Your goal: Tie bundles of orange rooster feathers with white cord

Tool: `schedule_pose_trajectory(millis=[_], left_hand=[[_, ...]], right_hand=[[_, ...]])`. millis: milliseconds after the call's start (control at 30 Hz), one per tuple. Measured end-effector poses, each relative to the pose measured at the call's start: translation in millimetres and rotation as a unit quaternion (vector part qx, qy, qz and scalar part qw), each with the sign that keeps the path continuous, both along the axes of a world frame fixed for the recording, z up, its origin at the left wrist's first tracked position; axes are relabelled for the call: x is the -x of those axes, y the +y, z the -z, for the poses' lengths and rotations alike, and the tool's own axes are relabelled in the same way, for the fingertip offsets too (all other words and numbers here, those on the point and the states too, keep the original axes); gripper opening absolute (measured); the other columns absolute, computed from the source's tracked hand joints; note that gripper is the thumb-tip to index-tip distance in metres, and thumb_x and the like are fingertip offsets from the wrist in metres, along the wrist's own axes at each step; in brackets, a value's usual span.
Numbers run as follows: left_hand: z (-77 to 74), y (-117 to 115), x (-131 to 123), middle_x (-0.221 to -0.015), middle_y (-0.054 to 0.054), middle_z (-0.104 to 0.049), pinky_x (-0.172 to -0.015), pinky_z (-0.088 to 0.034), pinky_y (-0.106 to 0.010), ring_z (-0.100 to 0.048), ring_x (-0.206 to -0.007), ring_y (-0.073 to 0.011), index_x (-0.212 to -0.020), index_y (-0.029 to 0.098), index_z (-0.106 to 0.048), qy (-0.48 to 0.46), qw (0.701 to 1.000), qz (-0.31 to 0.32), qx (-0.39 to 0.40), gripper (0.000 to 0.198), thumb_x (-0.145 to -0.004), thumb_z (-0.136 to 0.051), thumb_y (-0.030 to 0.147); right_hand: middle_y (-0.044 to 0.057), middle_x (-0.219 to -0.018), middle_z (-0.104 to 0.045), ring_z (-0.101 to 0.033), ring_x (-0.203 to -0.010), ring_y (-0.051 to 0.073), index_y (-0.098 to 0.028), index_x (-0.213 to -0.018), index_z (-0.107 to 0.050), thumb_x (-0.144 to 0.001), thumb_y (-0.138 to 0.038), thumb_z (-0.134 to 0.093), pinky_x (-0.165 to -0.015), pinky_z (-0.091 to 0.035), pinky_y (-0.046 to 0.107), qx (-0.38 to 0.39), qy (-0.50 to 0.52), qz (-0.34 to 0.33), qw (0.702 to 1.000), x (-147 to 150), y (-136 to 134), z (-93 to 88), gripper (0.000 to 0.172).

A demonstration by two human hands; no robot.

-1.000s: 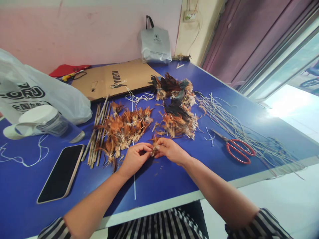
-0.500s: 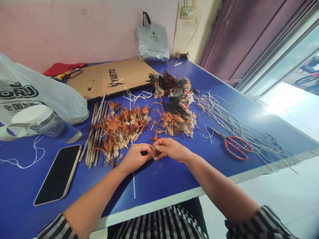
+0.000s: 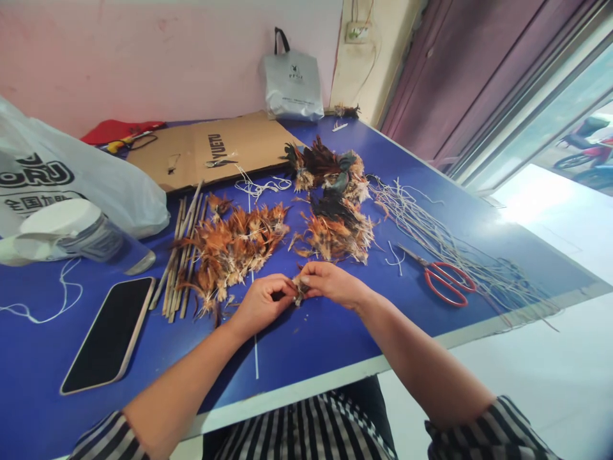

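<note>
Near the front edge of the blue table (image 3: pixel 306 345), my left hand (image 3: pixel 268 300) and my right hand (image 3: pixel 330 284) meet fingertip to fingertip. Both pinch a small brownish feather tuft (image 3: pixel 300 291), mostly hidden by the fingers. Just beyond my left hand lies a pile of orange-brown feather bunches (image 3: pixel 239 246). Behind my right hand sit more feather bunches (image 3: pixel 338 233), orange and black, with darker ones (image 3: pixel 325 163) farther back. A white strip (image 3: pixel 256 358) lies on the table below my left hand.
Red-handled scissors (image 3: pixel 447 281) and long loose strings (image 3: pixel 431 223) lie right. Thin sticks (image 3: pixel 184 262), a phone (image 3: pixel 110 335), a clear cup (image 3: pixel 115 246) and a white plastic bag (image 3: pixel 96 172) are left. Behind are flattened cardboard (image 3: pixel 191 150) and a silver bag (image 3: pixel 294 86).
My right hand's fingers have shifted slightly up on the tuft, and more of it shows between the hands. The whole view has moved a little.
</note>
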State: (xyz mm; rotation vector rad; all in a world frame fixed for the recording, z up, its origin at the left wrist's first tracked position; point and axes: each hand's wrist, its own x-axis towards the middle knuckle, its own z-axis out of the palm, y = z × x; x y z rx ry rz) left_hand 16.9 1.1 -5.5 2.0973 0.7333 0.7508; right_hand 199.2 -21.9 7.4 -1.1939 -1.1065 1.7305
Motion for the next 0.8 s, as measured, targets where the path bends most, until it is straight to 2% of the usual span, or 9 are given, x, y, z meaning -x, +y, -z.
schedule_pose_trajectory(millis=[133,300,433,533,600,700,767,800], left_hand=[[1.1,-6,0,-0.078,-0.004,-0.065,-0.072,-0.047,-0.024,-0.06,-0.075,-0.012,-0.069,0.016,-0.062,0.015,0.996,0.003,-0.09,0.014,-0.079,-0.055,0.012],[5.6,-5,1,-0.095,-0.007,-0.066,-0.079,-0.047,-0.028,-0.06,-0.088,-0.0142,-0.081,0.018,-0.064,0.032,0.982,0.037,-0.18,0.014,-0.083,-0.05,0.014],[6.3,-1,4,-0.106,-0.007,-0.065,-0.083,-0.046,-0.03,-0.059,-0.093,-0.015,-0.088,0.019,-0.064,0.056,0.971,0.094,-0.213,0.018,-0.084,-0.047,0.013],[6.0,2,4,-0.105,-0.007,-0.066,-0.084,-0.046,-0.03,-0.059,-0.094,-0.015,-0.088,0.02,-0.063,0.058,0.969,0.113,-0.21,0.018,-0.084,-0.047,0.012],[6.2,3,3,-0.1,-0.007,-0.067,-0.083,-0.047,-0.029,-0.06,-0.093,-0.0142,-0.086,0.02,-0.063,0.048,0.975,0.105,-0.191,0.017,-0.084,-0.049,0.012],[6.8,2,0,-0.093,-0.007,-0.068,-0.08,-0.049,-0.027,-0.063,-0.086,-0.0135,-0.082,0.019,-0.064,0.024,0.985,0.06,-0.158,0.014,-0.082,-0.051,0.014],[6.4,2,-1,-0.088,-0.007,-0.069,-0.077,-0.05,-0.026,-0.065,-0.082,-0.0136,-0.078,0.018,-0.065,0.019,0.991,0.033,-0.129,0.012,-0.081,-0.053,0.014],[6.0,3,-1,-0.086,-0.007,-0.069,-0.076,-0.051,-0.026,-0.065,-0.081,-0.0138,-0.076,0.018,-0.065,0.019,0.993,0.023,-0.112,0.012,-0.08,-0.054,0.015]], right_hand=[[-0.002,-0.068,-0.057,-0.054,-0.067,0.009,-0.014,-0.068,-0.051,-0.066,-0.031,-0.068,-0.067,-0.045,0.024,0.009,0.02,0.016,1.0,4,3,3.8,0.024],[-0.005,-0.058,-0.05,-0.045,-0.055,0.006,-0.016,-0.066,-0.048,-0.065,-0.031,-0.067,-0.053,-0.035,0.019,0.028,0.045,0.027,0.998,7,6,5.9,0.024],[-0.004,-0.058,-0.05,-0.045,-0.054,0.007,-0.017,-0.066,-0.047,-0.067,-0.029,-0.065,-0.053,-0.037,0.021,0.041,0.048,0.035,0.997,8,9,9.7,0.021],[-0.005,-0.053,-0.046,-0.042,-0.05,0.007,-0.017,-0.066,-0.047,-0.07,-0.027,-0.061,-0.051,-0.037,0.02,0.041,0.034,0.036,0.998,11,11,8.4,0.018],[-0.006,-0.051,-0.044,-0.041,-0.049,0.006,-0.017,-0.067,-0.047,-0.073,-0.025,-0.058,-0.049,-0.035,0.019,0.035,0.003,0.031,0.999,14,12,4.2,0.015],[-0.003,-0.057,-0.051,-0.048,-0.052,0.009,-0.018,-0.072,-0.047,-0.077,-0.022,-0.052,-0.05,-0.038,0.02,0.004,-0.096,0.025,0.995,13,15,-6.1,0.009],[0.001,-0.065,-0.056,-0.052,-0.057,0.011,-0.018,-0.076,-0.047,-0.079,-0.021,-0.05,-0.052,-0.04,0.023,-0.045,-0.19,0.041,0.98,5,16,-14.3,0.004],[0.002,-0.066,-0.058,-0.054,-0.058,0.012,-0.018,-0.078,-0.048,-0.08,-0.021,-0.049,-0.054,-0.04,0.024,-0.083,-0.253,0.055,0.962,-1,17,-18.4,0.004]])
